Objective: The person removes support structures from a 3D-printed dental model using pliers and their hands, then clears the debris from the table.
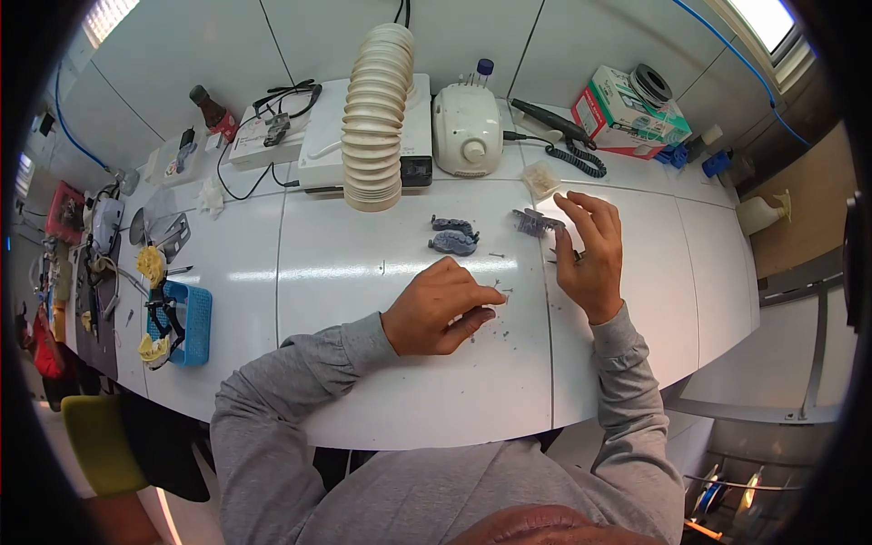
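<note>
My right hand [590,245] is raised at the right of the worktop, with thumb and index finger apart. Right at those fingertips is a purple-grey printed piece [534,222] with a comb-like row of thin supports. A thin dark tool [579,256] shows partly behind the palm. My left hand [445,307] rests on the table, its index finger and thumb slightly parted and the other fingers curled under. Small pins and grey crumbs [506,334] lie scattered around its fingertips. Beyond it are two grey dental arch models [454,242], one behind the other.
A ribbed suction hose [372,118] hangs over the back. Behind stand a white control unit [468,132], a black handpiece [554,123] and a small clear box [541,180]. A blue basket [191,327] with an articulator is at left, a glove box [627,113] at back right.
</note>
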`<state>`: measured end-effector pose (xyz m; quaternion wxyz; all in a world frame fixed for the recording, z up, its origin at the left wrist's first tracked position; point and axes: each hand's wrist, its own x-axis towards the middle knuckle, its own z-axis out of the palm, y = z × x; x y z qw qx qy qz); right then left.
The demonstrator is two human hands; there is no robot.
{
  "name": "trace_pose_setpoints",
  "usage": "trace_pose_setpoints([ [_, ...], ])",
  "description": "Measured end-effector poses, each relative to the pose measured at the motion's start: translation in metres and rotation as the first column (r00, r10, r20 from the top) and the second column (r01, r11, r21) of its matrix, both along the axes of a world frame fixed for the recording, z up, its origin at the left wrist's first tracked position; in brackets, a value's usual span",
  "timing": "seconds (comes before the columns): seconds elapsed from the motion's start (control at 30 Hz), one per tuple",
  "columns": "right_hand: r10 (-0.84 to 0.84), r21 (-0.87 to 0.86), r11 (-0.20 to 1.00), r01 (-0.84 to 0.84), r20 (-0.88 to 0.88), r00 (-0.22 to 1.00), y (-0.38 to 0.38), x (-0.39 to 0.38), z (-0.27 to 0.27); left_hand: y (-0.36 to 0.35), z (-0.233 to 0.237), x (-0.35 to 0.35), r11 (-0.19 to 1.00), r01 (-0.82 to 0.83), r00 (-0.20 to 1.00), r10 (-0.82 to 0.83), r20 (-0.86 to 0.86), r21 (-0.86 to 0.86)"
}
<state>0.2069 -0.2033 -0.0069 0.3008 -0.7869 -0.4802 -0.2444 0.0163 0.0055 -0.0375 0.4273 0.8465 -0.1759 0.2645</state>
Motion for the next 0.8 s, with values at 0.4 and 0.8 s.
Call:
trace_pose_setpoints([
  [0.4, 0.038, 0.083, 0.997, -0.008, -0.359, 0.933, -0.007, 0.001, -0.021, -0.005, 0.003, 0.009, 0.996, -0.056, 0.998, 0.058, 0.034, -0.07],
  [0.8, 0.499, 0.453, 0.86, -0.234, -0.842, 0.204, -0.008, -0.059, -0.009, -0.015, -0.001, -0.001, 0.812, -0.009, 0.958, -0.159, -0.237, -0.584],
])
